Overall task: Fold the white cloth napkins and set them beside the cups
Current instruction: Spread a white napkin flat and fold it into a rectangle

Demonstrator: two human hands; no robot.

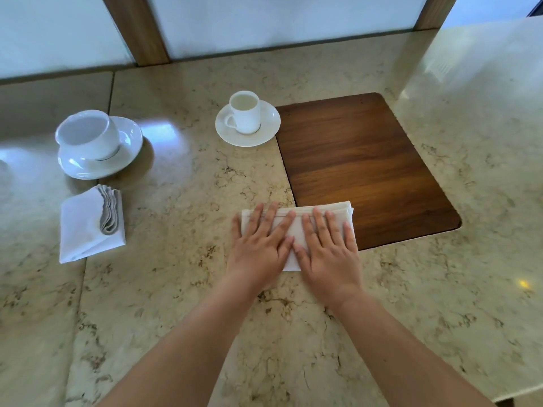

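Observation:
A folded white napkin [293, 230] lies on the marble counter, its right end over the edge of a wooden inlay. My left hand [260, 242] and my right hand [329, 245] press flat on it side by side, fingers straight. A small white cup [245, 113] stands on its saucer [267, 133] beyond the napkin. At the left a wide white cup [86, 133] sits on a saucer [129, 148], with another folded napkin [79, 227] lying just in front of it.
The dark wooden inlay [361, 160] is set flush in the marble counter [176, 201] to the right of the small cup. Frosted panels with wooden posts [138, 27] run along the counter's far edge. A raised marble ledge [484, 69] stands at the right.

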